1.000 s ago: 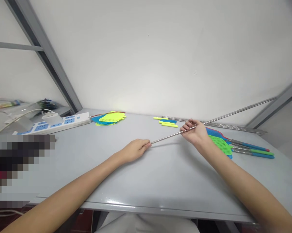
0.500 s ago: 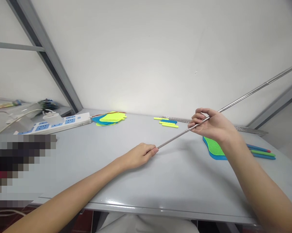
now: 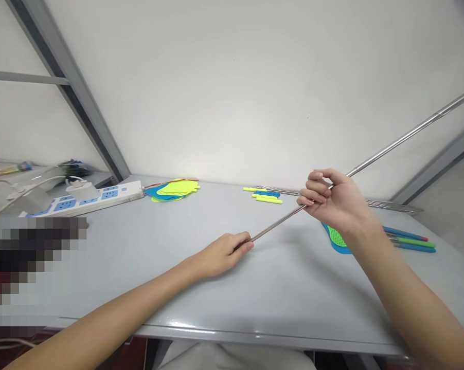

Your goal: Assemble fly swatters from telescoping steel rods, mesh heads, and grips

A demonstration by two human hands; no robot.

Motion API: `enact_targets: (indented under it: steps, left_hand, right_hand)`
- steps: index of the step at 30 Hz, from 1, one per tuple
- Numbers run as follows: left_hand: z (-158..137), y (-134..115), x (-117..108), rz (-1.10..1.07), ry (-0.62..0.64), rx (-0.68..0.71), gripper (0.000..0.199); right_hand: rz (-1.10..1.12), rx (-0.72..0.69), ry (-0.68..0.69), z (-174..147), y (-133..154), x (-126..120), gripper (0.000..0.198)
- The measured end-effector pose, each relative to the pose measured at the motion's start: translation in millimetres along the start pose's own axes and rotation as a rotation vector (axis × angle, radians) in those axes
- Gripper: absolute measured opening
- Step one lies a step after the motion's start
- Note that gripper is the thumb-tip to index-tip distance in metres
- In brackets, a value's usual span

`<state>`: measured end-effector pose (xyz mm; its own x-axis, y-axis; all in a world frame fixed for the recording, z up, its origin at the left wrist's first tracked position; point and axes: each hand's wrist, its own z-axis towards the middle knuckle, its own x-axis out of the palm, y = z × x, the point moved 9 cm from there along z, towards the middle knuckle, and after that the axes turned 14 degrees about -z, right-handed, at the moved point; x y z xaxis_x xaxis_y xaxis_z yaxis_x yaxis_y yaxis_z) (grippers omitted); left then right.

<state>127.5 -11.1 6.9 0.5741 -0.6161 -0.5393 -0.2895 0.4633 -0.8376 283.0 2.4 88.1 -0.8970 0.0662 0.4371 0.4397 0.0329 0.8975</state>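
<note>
A long telescopic metal rod (image 3: 397,142) slants from low at the centre up past the right edge of the head view, where its far end is cut off. My left hand (image 3: 226,253) pinches its thin lower end, just above the table. Further up, my right hand (image 3: 340,203) has its fingers curled round the rod, palm turned up. Beneath my right wrist lie green and blue perforated swatter heads (image 3: 335,237), partly covered by the arm, with blue and green handles (image 3: 415,241) showing beyond it.
Along the wall lie yellow and blue tubes (image 3: 267,198), a bundle of metal rods (image 3: 394,206) and a pile of yellow and blue swatter heads (image 3: 178,189). A white power strip (image 3: 129,191) with plugs stands at the left. Metal frame posts (image 3: 87,110) flank the grey table (image 3: 170,288).
The rod tilts slightly steeper, and its upper joint has shifted up and right. My right fingers curl more closely round it. My left hand still pinches the thin end.
</note>
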Motion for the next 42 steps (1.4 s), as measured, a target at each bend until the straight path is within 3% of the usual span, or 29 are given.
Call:
enact_targets:
  steps: [6, 10, 13, 19, 28, 42]
  left_hand:
    - [-8.7, -11.1, 24.8, -0.211, 0.013, -0.027, 0.030]
    - [-14.4, -4.1, 40.8, -0.331, 0.008, -0.100, 0.035]
    - [-17.6, 3.7, 45.5, -0.426, -0.026, -0.136, 0.038]
    - [-19.7, 11.6, 40.9, -0.493, -0.110, -0.155, 0.038]
    - [-24.0, 12.7, 34.7, -0.427, -0.182, -0.167, 0.038]
    - [-26.5, 14.6, 34.4, -0.395, -0.201, -0.157, 0.037]
  right_hand:
    - [-0.017, -0.032, 0.035, -5.3, 0.8, 9.3, 0.020]
    - [-0.042, 0.015, 0.114, -4.3, -15.9, 21.7, 0.019]
    - [-0.042, -0.007, 0.099, -1.4, -25.4, 22.8, 0.019]
    - [-0.019, -0.067, 0.057, 4.6, -32.5, 16.1, 0.020]
    - [0.036, -0.128, -0.027, 8.5, -43.2, 7.2, 0.022]
    - [0.022, -0.166, 0.071, 7.6, -48.2, 18.2, 0.024]
